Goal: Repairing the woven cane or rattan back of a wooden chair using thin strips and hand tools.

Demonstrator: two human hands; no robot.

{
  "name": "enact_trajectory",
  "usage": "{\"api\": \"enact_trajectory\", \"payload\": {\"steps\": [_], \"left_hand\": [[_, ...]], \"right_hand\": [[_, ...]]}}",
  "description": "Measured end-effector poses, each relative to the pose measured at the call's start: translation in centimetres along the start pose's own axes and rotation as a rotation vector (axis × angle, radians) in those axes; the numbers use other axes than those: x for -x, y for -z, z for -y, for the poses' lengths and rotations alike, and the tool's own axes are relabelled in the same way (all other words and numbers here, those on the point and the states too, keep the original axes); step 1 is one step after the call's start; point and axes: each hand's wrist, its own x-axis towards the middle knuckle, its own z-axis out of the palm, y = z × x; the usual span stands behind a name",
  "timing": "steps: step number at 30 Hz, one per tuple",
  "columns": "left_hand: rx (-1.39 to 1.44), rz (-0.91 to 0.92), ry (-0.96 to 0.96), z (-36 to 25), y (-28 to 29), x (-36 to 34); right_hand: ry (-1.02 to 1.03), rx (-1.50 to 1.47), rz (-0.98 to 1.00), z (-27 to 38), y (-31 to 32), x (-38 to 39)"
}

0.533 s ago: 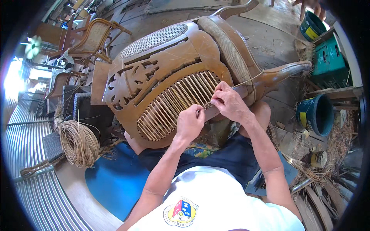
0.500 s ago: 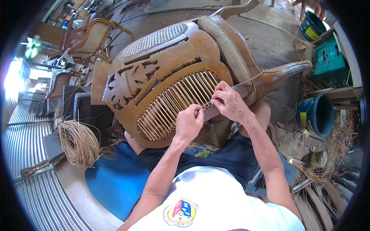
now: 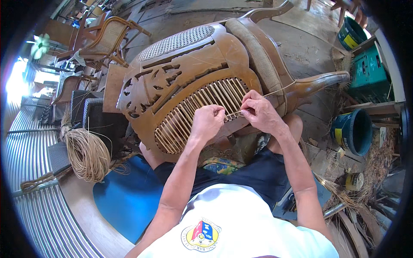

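A carved brown wooden chair (image 3: 234, 51) lies tipped over in front of me, its backrest toward my lap. Parallel cane strands (image 3: 193, 109) cross the near oval opening of the backrest, and small holes run around that opening. Woven cane mesh (image 3: 176, 43) fills the far oval. At the near rim, the fingers of my left hand (image 3: 207, 123) are pinched on a thin cane strand (image 3: 278, 89). My right hand (image 3: 264, 115) pinches the same strand a short way to the right. From there it trails toward a chair leg (image 3: 320, 81).
To the left, a coil of cane (image 3: 88, 157) hangs beside a blue surface (image 3: 127, 198). Dark buckets (image 3: 352, 131) and a green crate (image 3: 370, 77) stand at the right, above loose cane scraps (image 3: 365, 176). Another cane chair (image 3: 105, 38) is at the far left.
My left hand has risen farther over the oval's strands, and the gap between my fingertips is slightly wider. Both hands keep their pinch. The view has shifted a little.
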Motion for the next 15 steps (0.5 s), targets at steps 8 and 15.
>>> {"api": "enact_trajectory", "payload": {"steps": [8, 15], "left_hand": [[-0.119, -0.154, 0.063, -0.1, -1.6, -1.3], [-0.009, -0.135, 0.092, 0.0, -1.3, -1.3]], "right_hand": [[0.001, -0.007, 0.005, -0.4, 0.0, 0.1], [0.04, 0.022, -0.012, -0.3, 0.0, 0.2]]}}
